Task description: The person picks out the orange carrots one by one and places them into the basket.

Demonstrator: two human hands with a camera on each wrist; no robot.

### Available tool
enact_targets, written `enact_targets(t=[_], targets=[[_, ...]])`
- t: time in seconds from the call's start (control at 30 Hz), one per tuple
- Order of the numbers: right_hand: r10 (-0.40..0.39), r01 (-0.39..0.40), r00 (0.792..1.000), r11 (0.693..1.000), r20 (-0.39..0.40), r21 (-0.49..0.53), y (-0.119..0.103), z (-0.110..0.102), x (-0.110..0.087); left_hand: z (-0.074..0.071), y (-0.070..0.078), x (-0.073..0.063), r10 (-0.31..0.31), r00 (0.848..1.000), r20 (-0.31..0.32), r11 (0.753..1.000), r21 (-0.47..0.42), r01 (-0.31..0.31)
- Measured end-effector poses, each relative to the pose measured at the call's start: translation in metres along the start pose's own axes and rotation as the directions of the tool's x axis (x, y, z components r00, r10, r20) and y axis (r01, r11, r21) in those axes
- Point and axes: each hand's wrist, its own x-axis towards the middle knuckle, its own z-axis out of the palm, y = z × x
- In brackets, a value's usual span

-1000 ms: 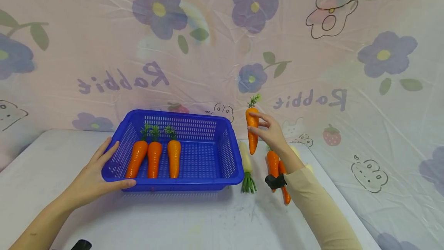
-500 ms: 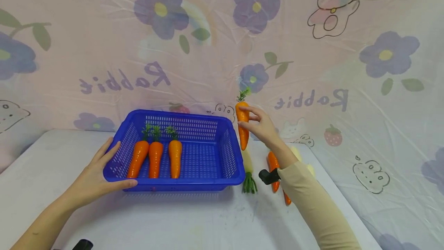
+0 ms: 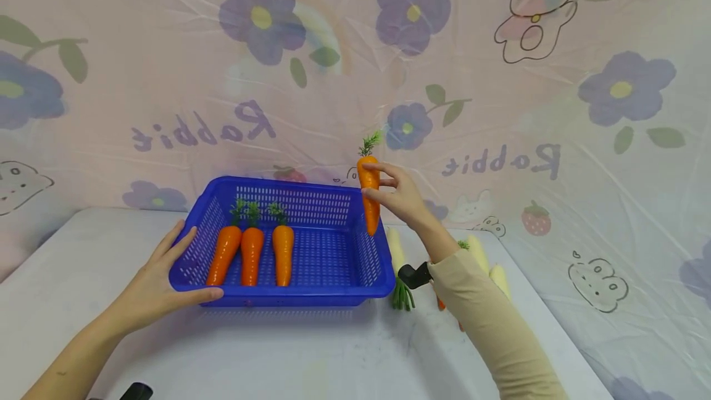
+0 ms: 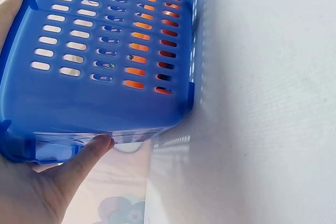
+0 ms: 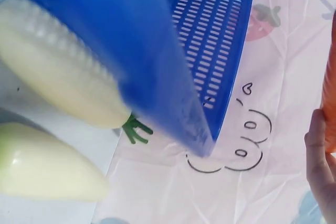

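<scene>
A blue plastic basket (image 3: 289,292) stands on the white table with three orange carrots (image 3: 283,255) lying side by side in its left half, leafy tops to the back. My left hand (image 3: 152,289) grips the basket's left end, thumb along the front rim and fingers spread at the side rim; in the left wrist view its fingers wrap the basket's corner. Between thumb and fingertips my right hand (image 3: 402,196) pinches another carrot (image 3: 371,213), green top up and tip down, over the basket's right end. Only part of that carrot shows in the right wrist view.
A white radish (image 3: 396,249) with green stalks lies just right of the basket. Further right are more white radishes (image 3: 478,252). Orange carrot tips (image 3: 441,304) show from under the right sleeve. A printed cloth (image 3: 333,91) hangs behind the table.
My right hand has carried the carrot leftward and slightly up, from right of the basket to over its right end. The left hand keeps its hold on the basket.
</scene>
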Motion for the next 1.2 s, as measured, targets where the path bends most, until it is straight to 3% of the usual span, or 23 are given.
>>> enact_targets(t=[0.43,0.7,1.2], targets=[[0.02,-0.023,0.998,0.999,0.061,0.037,-0.006,0.021,0.013,0.0,0.001,0.001,-0.004,1.0,-0.005,1.0,-0.005,0.004],[-0.05,0.044,0.993,0.998,0.11,0.052,-0.008,0.036,0.019,-0.001,0.001,0.001,-0.001,1.0,-0.007,1.0,-0.009,0.001],[-0.062,0.061,0.983,0.998,0.174,0.008,-0.007,0.059,0.028,-0.001,0.001,0.001,0.005,1.0,-0.011,1.0,-0.029,-0.005]])
